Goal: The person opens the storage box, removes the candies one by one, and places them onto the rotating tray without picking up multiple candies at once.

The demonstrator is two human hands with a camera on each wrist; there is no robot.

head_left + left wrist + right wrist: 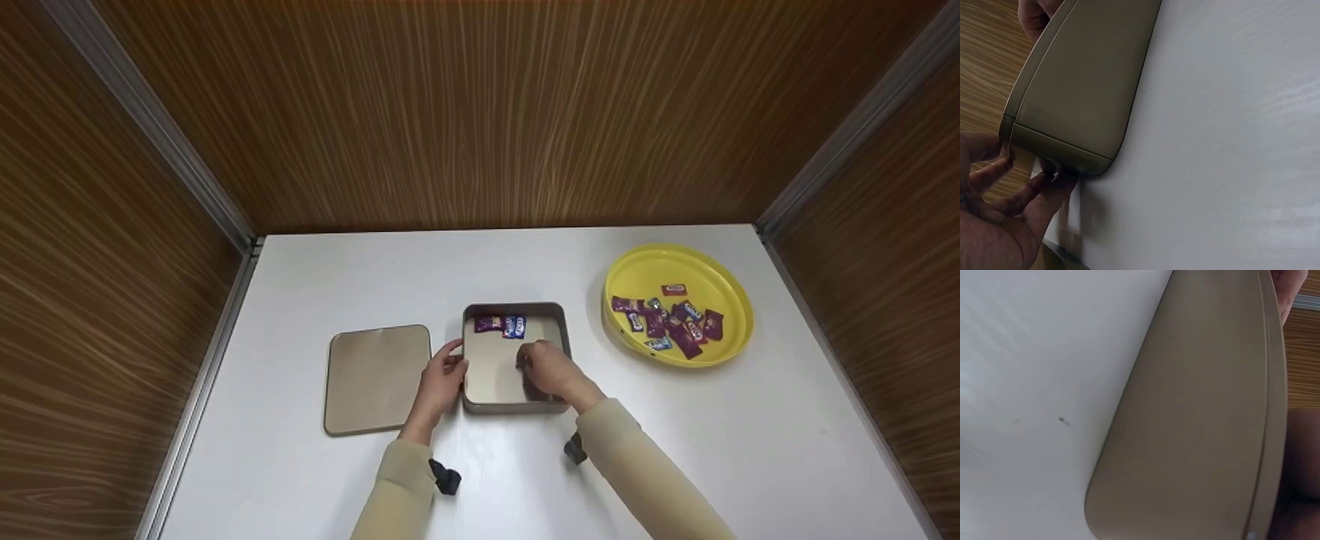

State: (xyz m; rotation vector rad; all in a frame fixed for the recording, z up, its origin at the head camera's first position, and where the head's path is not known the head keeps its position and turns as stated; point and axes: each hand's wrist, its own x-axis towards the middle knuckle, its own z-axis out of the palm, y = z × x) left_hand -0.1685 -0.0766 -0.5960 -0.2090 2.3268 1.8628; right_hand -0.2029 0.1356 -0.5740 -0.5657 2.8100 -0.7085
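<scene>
A shallow, open metal tin [517, 409] stands mid-table. Along its back wall lie a purple candy packet [487, 323] and small blue candy packets [515, 327]. My left hand [441, 381] is at the tin's left side; in the left wrist view its fingertips [1064, 183] touch the outer wall and rim near a corner. Reaching over the front right of the tin, my right hand [551, 367] has its fingers bent down inside. I cannot tell whether those fingers pinch something; the tin wall hides them in the right wrist view.
A flat, square metal lid [379, 380] lies left of the tin, close to the left hand. At the back right, a round yellow tray [679, 262] holds several purple, red and blue candy packets. Wood-grain panels [480, 112] enclose the white table [330, 277] at the back and sides.
</scene>
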